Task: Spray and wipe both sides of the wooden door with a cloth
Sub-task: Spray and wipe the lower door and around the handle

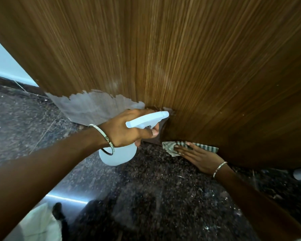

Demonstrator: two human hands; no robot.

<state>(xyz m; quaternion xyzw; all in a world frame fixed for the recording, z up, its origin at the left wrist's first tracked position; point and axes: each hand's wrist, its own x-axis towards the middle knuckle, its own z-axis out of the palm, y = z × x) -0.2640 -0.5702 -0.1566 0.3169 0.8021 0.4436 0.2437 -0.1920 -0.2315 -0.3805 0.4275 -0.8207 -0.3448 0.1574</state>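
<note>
Head view looks steeply down the face of the wooden door (181,58), which fills the upper part of the picture and runs out of frame at the top and right, so its full height and handle cannot be seen. Near the bottom edge on the left, the brown veneer is torn away in a ragged patch (94,106) that shows a pale grey layer underneath.

Against the very bottom of the door lies the cloth (205,147), striped in grey and light tones. The right hand (198,157) presses it flat to the wood with fingers spread, covering the middle of it, so only the two ends show. A thin bracelet (219,168) sits on that wrist.

Just to the left, the left hand (127,129) is wrapped around the neck of a white spray bottle (118,155), nozzle pointing at the door's lower edge (the finger on the trigger is partly hidden behind the spray head, so whether it is squeezing cannot be told). A metal bangle (109,143) hangs at this wrist and overlaps the bottle's body.

Below both hands spreads a dark speckled stone floor (163,197), glossy and full of blurred reflections. A pale wall (3,66) shows at the far left, and a light garment (40,225) is cut off at the bottom edge.
</note>
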